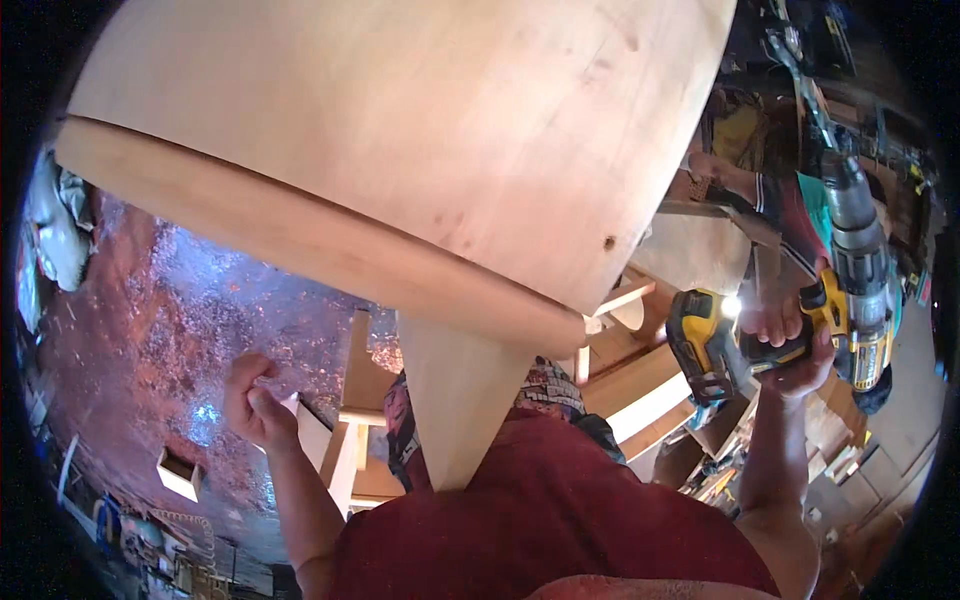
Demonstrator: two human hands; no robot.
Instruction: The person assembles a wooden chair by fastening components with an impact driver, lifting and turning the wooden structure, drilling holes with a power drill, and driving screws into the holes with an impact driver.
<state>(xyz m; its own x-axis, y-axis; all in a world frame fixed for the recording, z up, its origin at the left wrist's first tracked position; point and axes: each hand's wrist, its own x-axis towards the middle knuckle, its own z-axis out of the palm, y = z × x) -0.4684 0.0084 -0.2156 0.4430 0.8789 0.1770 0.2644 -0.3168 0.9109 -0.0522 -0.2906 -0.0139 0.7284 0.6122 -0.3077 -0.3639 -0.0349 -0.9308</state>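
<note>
My right hand (798,350) grips a yellow-and-black cordless drill (868,270) by its handle, out to the right. The drill's long chuck end points up, and a small light glows near its battery (703,345). On the left, my left hand (262,405) is raised and curled closed; whether anything small is in it I cannot make out. It is apart from the wood. A broad pale wooden panel (440,130) fills the upper middle, with a rounded wooden strip (300,235) along its near edge. Below that, a tapered wooden piece (458,395) reaches toward my torso.
Wooden frame parts (645,395) stand behind the panel to the right. Past the panel's right edge, another person's arm (730,180) partly shows. A small open box (180,473) rests on the dusty reddish floor (130,330). Tools and scraps crowd the right side.
</note>
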